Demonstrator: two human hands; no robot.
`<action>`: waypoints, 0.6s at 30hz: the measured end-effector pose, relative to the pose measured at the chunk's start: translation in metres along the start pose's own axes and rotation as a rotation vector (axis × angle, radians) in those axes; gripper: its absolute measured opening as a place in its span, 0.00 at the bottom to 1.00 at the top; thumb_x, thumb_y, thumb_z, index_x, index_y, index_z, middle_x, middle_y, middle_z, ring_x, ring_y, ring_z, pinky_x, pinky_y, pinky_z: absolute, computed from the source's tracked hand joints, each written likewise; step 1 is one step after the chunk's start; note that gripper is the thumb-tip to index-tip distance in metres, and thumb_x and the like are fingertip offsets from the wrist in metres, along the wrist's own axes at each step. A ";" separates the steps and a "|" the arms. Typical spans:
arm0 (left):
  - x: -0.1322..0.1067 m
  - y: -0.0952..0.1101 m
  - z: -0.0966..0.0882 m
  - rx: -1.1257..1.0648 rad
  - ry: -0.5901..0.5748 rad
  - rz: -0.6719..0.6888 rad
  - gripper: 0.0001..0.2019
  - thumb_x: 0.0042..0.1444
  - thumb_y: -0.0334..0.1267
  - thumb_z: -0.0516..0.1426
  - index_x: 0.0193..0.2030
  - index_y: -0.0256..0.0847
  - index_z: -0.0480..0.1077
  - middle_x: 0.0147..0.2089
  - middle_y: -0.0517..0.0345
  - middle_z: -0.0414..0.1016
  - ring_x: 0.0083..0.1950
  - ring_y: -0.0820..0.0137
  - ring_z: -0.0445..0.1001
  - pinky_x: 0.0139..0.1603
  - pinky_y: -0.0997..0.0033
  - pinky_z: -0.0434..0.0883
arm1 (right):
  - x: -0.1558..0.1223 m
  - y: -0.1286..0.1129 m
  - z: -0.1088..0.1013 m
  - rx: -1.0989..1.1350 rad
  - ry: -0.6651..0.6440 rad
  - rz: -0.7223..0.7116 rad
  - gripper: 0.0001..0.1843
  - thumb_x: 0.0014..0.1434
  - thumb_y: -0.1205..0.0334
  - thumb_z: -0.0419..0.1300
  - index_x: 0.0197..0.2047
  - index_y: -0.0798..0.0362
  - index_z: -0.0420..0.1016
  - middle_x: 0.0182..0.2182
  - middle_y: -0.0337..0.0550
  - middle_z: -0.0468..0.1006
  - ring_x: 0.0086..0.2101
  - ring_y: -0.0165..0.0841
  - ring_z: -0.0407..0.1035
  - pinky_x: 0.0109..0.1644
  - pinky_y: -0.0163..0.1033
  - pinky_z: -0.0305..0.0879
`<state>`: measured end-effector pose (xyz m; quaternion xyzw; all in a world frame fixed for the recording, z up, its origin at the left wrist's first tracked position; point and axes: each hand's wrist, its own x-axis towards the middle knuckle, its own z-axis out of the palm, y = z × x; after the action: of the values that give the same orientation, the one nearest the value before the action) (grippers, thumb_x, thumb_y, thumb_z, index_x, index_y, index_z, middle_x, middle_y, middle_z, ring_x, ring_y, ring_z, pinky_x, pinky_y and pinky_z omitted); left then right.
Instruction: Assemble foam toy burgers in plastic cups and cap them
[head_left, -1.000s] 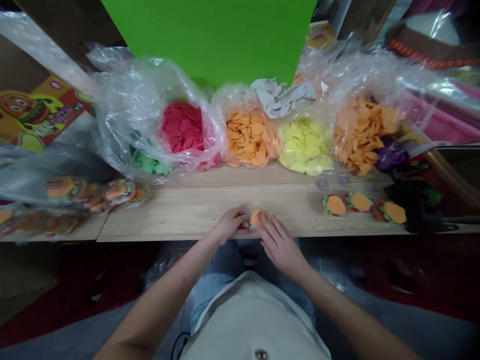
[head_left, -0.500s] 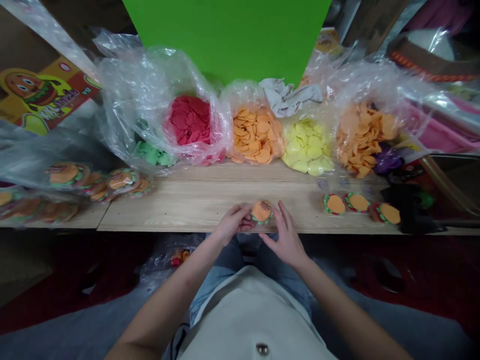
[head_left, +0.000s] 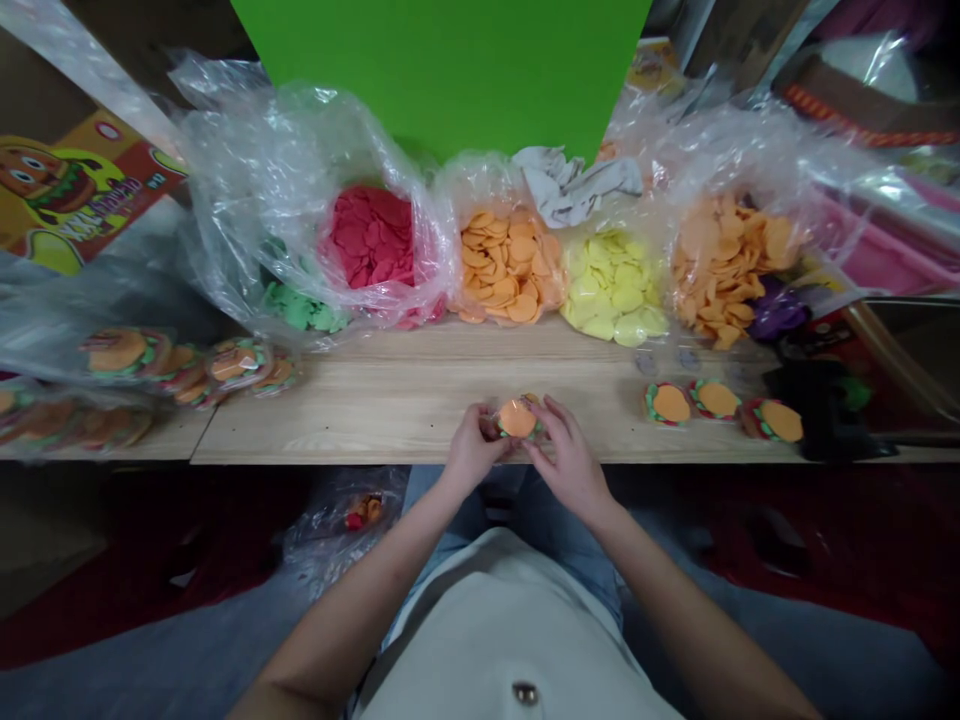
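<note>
Fingertips (head_left: 541, 418) of both hands were closed on the rim of a round foam burger (head_left: 517, 418), over the front of the wooden table (head_left: 360, 420). It had no long axis, sitting between left hand (head_left: 474, 450) and right hand (head_left: 570, 465), both equally near. More burgers (head_left: 718, 400) lay off right.

Burger piece (head_left: 517, 418) partly hidden by left hand (head_left: 472, 452) and right hand (head_left: 570, 464)

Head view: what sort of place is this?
Probably a small craft workshop or packing spot: clear bags of coloured cut discs on a wooden bench, a burger-shaped craft piece between left hand and right hand, and more such pieces in a row.
</note>
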<state>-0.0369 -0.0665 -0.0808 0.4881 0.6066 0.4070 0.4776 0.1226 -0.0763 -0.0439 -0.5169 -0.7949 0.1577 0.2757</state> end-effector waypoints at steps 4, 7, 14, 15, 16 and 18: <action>0.003 0.010 -0.010 -0.215 -0.134 -0.088 0.29 0.37 0.35 0.65 0.48 0.39 0.59 0.27 0.65 0.63 0.27 0.77 0.65 0.28 0.78 0.63 | -0.002 0.002 0.000 -0.046 -0.039 -0.010 0.25 0.57 0.62 0.51 0.58 0.50 0.55 0.59 0.48 0.52 0.57 0.37 0.50 0.58 0.46 0.56; 0.003 0.018 -0.023 -0.448 -0.333 -0.159 0.28 0.39 0.32 0.64 0.49 0.39 0.61 0.34 0.58 0.68 0.35 0.74 0.69 0.39 0.73 0.67 | -0.003 0.003 -0.001 -0.075 -0.060 -0.031 0.26 0.56 0.62 0.52 0.59 0.49 0.55 0.59 0.48 0.51 0.57 0.38 0.50 0.57 0.46 0.57; 0.002 0.011 -0.010 -0.500 -0.180 -0.173 0.18 0.46 0.33 0.60 0.45 0.37 0.62 0.28 0.60 0.69 0.26 0.75 0.70 0.31 0.73 0.70 | -0.006 0.002 0.002 -0.105 -0.058 -0.029 0.27 0.56 0.62 0.52 0.59 0.49 0.55 0.58 0.49 0.52 0.56 0.39 0.52 0.55 0.45 0.60; 0.003 0.009 -0.007 -0.489 -0.155 -0.167 0.18 0.45 0.32 0.60 0.44 0.37 0.62 0.25 0.61 0.68 0.23 0.76 0.69 0.28 0.75 0.69 | -0.006 0.002 0.002 -0.104 -0.054 -0.032 0.27 0.56 0.62 0.52 0.59 0.49 0.55 0.58 0.49 0.52 0.56 0.39 0.52 0.55 0.45 0.60; 0.002 0.009 -0.005 -0.488 -0.140 -0.166 0.18 0.45 0.32 0.60 0.44 0.36 0.62 0.24 0.62 0.67 0.22 0.77 0.68 0.26 0.77 0.68 | -0.006 0.002 0.003 -0.104 -0.053 -0.036 0.27 0.56 0.62 0.52 0.59 0.49 0.55 0.58 0.49 0.51 0.56 0.39 0.51 0.55 0.45 0.59; 0.001 0.009 -0.006 -0.497 -0.132 -0.160 0.18 0.45 0.32 0.60 0.44 0.36 0.62 0.26 0.61 0.68 0.22 0.78 0.68 0.26 0.78 0.67 | -0.007 0.004 0.004 -0.116 -0.054 -0.040 0.27 0.56 0.62 0.52 0.59 0.49 0.55 0.58 0.49 0.51 0.57 0.39 0.51 0.55 0.45 0.60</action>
<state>-0.0412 -0.0638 -0.0708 0.3318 0.4921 0.4718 0.6520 0.1253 -0.0809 -0.0506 -0.5115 -0.8200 0.1197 0.2271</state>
